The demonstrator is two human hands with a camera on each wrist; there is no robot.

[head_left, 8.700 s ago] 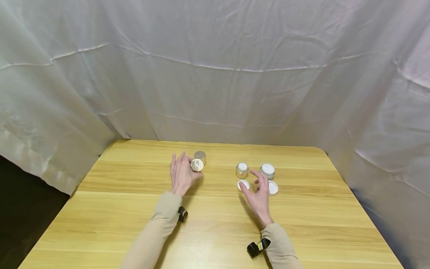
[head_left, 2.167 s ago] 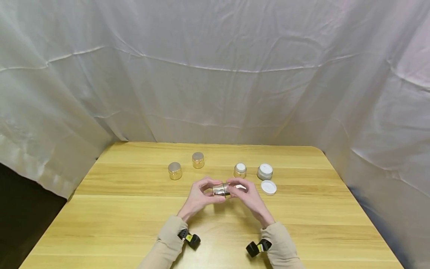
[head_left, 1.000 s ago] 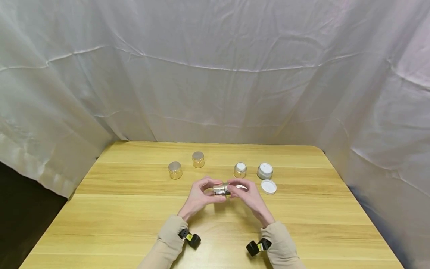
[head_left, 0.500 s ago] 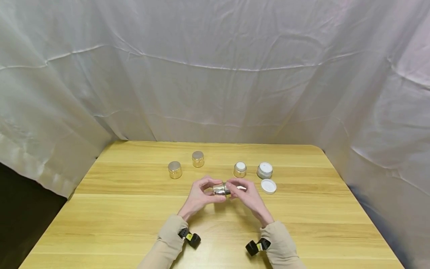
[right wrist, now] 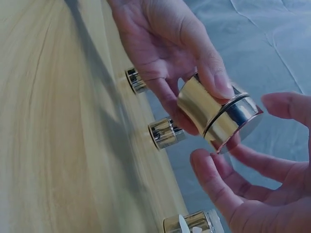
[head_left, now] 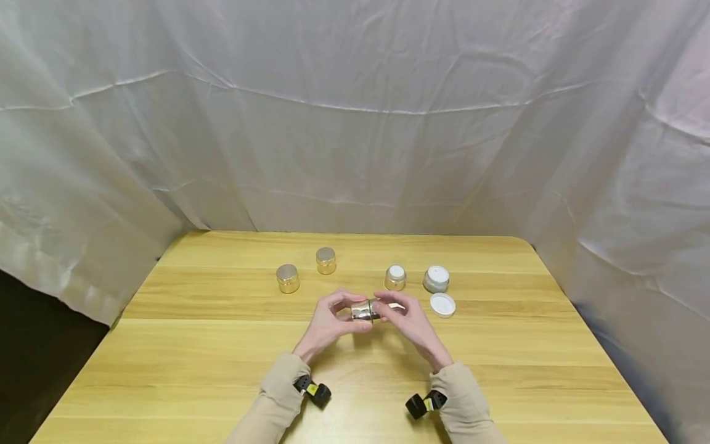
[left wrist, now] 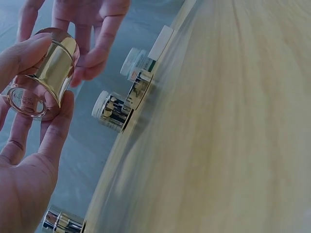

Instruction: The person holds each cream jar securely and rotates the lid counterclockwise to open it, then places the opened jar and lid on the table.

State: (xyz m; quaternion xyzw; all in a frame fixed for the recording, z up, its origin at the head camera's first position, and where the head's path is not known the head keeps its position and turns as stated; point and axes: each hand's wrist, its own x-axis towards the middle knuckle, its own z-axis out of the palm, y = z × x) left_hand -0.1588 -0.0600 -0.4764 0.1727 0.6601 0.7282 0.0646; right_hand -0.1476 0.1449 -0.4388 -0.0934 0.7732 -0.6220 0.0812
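Observation:
A shiny gold jar [head_left: 362,311] is held on its side above the middle of the table. My left hand [head_left: 328,320] grips one end between thumb and fingers, and the glass base [left wrist: 27,100] shows there in the left wrist view. My right hand [head_left: 407,320] has its thumb and fingers curled round the other end, the lid [right wrist: 238,119]. In the right wrist view its fingertips sit right at the lid's edge. Behind the right hand stands an uncapped gold jar [head_left: 395,279] with a white top. A small white-lined lid [head_left: 397,306] is partly hidden by the right hand.
Two capped gold jars [head_left: 288,279] [head_left: 326,261] stand at the back left of the wooden table [head_left: 211,345]. A wider pale jar [head_left: 436,279] with a white top stands at the back right, a white lid [head_left: 442,305] in front of it. Light curtains [head_left: 355,154] surround the table.
The left hand has brought the gold jar from the back left to the middle, and the right hand has come onto its lid. Lately the right thumb has shifted slightly on the lid.

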